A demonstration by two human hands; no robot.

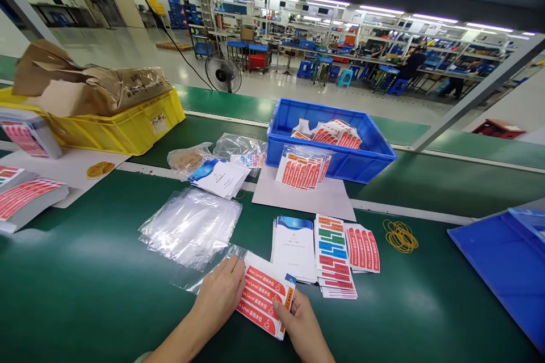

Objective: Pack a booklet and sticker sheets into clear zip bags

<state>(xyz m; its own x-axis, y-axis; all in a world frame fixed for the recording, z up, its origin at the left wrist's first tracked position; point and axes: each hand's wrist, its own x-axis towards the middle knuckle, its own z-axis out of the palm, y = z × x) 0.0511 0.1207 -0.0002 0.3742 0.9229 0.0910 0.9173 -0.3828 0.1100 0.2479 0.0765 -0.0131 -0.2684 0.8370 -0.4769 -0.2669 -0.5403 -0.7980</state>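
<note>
My right hand [305,326] pinches the right end of a small stack of red label sheets [260,295], with an orange-edged sheet and a blue-cornered piece showing beneath. My left hand [223,286] is closed at the stack's left end, gripping a clear plastic bag [198,278] that trails off to its left. How far the labels reach into the bag is hidden by the left fingers. Just beyond lie a pile of clear bags [193,224], a stack of white booklets [293,252], multicoloured label sheets [332,249] and more red label sheets [363,247].
A blue bin [332,161] holds packed labels, with bagged labels [302,170] leaning at its front. Rubber bands [400,237] lie on the right, near another blue bin [502,272]. At left stand a yellow crate [128,130] and label stacks [32,201]. Booklets [221,177] lie behind the bags.
</note>
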